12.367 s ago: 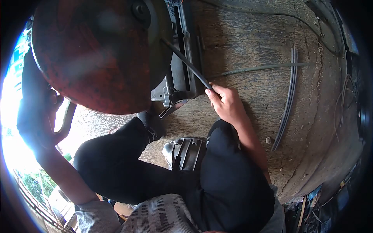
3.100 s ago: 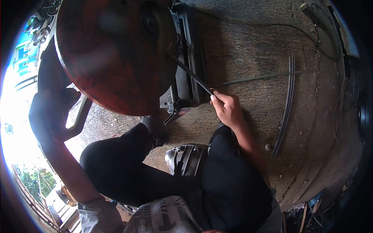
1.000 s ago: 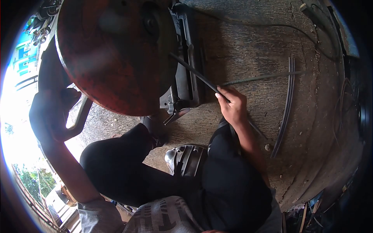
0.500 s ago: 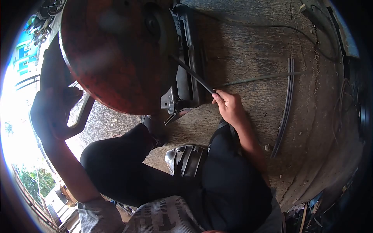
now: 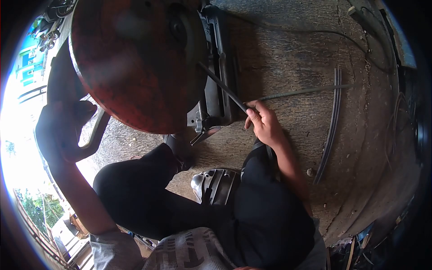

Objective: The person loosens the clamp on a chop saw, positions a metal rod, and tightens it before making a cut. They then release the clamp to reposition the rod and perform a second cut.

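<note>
A large machine with a round red guard (image 5: pixel 135 76), worn and scuffed, fills the upper left; it looks like a cut-off saw. My left hand (image 5: pixel 60 128) is closed around its grey looped handle (image 5: pixel 97 132), the fingers partly in shadow. On the right, my right hand (image 5: pixel 266 125) pinches the near end of a dark thin bar (image 5: pixel 225 88) between thumb and fingers. The bar slants up to the left, and its far end is hidden behind the guard. Beside the guard stands the machine's dark metal base (image 5: pixel 220 67).
A pair of thin bars (image 5: pixel 330 130) lies on the worn brown floor (image 5: pixel 288 58), across a ribbed rod (image 5: pixel 306 91). A black cable (image 5: pixel 310 30) curves across the top. My bent legs (image 5: pixel 135 189) flank a slotted metallic object (image 5: pixel 216 185).
The fingers of my right hand have shifted and spread slightly on the bar. My left hand stays on the handle, and the guard has barely moved.
</note>
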The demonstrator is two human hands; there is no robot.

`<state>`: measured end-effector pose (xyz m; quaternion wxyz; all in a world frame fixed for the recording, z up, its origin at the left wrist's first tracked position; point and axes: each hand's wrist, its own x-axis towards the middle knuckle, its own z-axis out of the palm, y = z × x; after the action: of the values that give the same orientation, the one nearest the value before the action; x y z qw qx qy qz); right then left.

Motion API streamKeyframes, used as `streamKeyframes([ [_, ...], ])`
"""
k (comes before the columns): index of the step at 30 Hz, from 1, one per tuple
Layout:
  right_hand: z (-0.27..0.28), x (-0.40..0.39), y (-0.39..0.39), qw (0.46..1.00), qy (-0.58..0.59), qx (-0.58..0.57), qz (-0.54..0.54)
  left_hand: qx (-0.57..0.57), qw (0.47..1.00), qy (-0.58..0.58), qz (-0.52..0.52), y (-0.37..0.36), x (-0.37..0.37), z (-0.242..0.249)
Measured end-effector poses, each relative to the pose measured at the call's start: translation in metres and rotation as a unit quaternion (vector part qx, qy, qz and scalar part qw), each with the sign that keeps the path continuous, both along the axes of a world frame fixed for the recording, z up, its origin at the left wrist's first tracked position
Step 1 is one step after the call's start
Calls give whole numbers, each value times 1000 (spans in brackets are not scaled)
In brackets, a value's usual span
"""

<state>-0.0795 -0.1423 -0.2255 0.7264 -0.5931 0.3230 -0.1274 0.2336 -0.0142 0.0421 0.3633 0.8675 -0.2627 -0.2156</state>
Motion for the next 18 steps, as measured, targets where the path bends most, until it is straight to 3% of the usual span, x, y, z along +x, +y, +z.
streamKeyframes([
  [12,-11,1,6,996,-1,-87,-32,-22,999,28,32,0,0,-2],
  [18,-11,1,5,996,10,-79,-27,-34,997,40,50,1,1,-2],
])
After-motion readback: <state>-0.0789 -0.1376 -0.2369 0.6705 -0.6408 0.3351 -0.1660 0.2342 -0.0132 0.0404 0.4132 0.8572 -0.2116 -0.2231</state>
